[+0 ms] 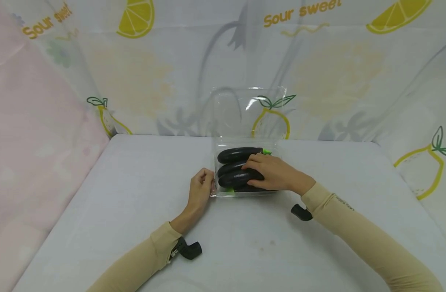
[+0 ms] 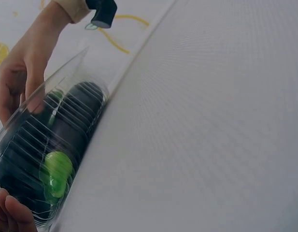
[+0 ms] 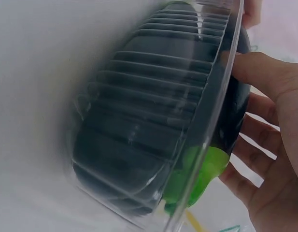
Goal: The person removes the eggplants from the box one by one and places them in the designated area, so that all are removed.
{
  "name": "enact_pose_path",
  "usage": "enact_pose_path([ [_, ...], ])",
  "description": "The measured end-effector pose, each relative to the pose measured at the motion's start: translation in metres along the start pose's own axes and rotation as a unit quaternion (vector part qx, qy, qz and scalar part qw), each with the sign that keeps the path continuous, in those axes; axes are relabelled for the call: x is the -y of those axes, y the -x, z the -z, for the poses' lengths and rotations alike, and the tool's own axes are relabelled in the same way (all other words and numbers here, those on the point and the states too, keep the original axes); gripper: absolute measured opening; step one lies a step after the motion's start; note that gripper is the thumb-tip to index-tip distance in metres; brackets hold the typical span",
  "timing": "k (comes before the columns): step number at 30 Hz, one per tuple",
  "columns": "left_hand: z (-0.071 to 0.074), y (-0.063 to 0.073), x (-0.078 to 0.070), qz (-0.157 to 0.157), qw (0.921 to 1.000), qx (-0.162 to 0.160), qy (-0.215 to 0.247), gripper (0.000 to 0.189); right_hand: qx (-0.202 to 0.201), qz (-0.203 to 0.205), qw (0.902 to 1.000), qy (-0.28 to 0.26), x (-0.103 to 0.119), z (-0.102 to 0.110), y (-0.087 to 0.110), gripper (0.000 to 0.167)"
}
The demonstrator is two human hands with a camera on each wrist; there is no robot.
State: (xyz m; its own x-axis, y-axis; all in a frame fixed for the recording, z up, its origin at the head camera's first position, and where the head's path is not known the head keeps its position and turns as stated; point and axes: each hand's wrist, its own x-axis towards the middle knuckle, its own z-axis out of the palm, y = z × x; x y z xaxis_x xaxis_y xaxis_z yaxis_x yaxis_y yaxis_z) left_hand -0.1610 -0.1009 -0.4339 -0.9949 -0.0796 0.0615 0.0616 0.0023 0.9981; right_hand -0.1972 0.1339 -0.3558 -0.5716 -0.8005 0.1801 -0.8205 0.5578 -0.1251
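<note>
A clear plastic clamshell box (image 1: 245, 194) holds several dark, glossy eggplants with green stem ends, stacked in layers. Its transparent lid (image 1: 230, 111) stands raised at the back. My left hand (image 1: 200, 190) pinches the box at its left front corner; its fingertips (image 2: 18, 212) show against the ribbed wall in the left wrist view. Reaching in from the right, my right hand (image 1: 272, 172) grips an upper eggplant (image 1: 239, 178) near the front. In the right wrist view the thumb lies on the near side of that eggplant (image 3: 234, 111), with the fingers spread along its far side.
The box stands on a white-covered table (image 1: 153, 162), near its back edge. Behind hangs a printed curtain (image 1: 186, 61) with lemon drawings, close to the raised lid. Black wrist devices (image 1: 189, 249) stick out below both sleeves.
</note>
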Motion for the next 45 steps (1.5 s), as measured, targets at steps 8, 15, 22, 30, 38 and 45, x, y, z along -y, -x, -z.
enact_pose_path([
  [8,0.000,0.000,0.000,0.004,1.0000,-0.004,-0.007,0.021,0.010,-0.014,0.9998,0.001,-0.003,0.003,0.003,0.036],
  [15,0.002,-0.002,0.000,0.022,0.9997,0.005,-0.009,0.026,0.016,-0.037,0.9992,-0.007,-0.008,0.012,0.009,0.037],
  [22,0.002,-0.002,0.001,0.005,0.9999,-0.001,-0.009,0.024,0.016,-0.057,0.9982,-0.007,-0.013,0.018,0.017,0.040],
  [30,0.000,0.001,0.000,0.002,0.9999,-0.005,-0.008,0.024,-0.012,-0.061,0.9981,0.001,-0.021,0.025,0.026,0.039],
  [38,0.001,0.001,0.002,0.009,0.9999,-0.005,-0.008,0.022,-0.032,-0.087,0.9957,0.000,-0.035,0.030,0.038,0.037],
  [45,0.000,0.000,0.002,0.005,1.0000,-0.006,-0.005,0.023,-0.032,-0.128,0.9912,-0.003,-0.046,0.032,0.047,0.038],
])
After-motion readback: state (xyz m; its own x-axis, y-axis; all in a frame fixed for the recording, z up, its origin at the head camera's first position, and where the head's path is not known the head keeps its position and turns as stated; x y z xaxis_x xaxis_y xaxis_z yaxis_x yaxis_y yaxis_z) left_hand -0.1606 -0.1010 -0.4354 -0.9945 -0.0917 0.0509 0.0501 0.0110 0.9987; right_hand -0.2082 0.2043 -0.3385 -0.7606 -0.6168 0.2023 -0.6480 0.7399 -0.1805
